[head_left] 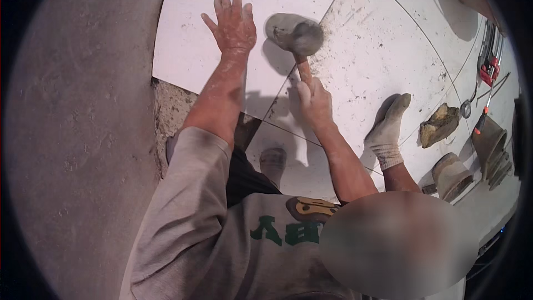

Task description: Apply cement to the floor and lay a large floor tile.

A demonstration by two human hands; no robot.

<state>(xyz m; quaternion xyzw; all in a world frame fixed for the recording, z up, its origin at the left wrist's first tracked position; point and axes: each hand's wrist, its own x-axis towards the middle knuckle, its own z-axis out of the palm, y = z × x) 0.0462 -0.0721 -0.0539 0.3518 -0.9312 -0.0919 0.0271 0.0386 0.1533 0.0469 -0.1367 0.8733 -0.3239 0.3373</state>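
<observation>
My left hand (234, 29) lies flat on a large white floor tile (189, 28), its fingers stretched out and spread. Close to it on the right, my right hand (316, 103) is closed around the wooden handle of a rubber mallet (293, 33). The mallet's thick grey head is over the tile near a seam strewn with dark crumbs; whether it touches the surface I cannot tell. Past that seam lies another white tile (377, 39), specked with dirt.
Rough grey floor (83, 105) runs along the left, with bare mortar (173, 103) at the tile's near corner. My socked foot (388, 125) rests at right. Beyond it are a crumbly yellowish sponge (440, 126), dirty buckets (452, 176) and red-handled tools (488, 71).
</observation>
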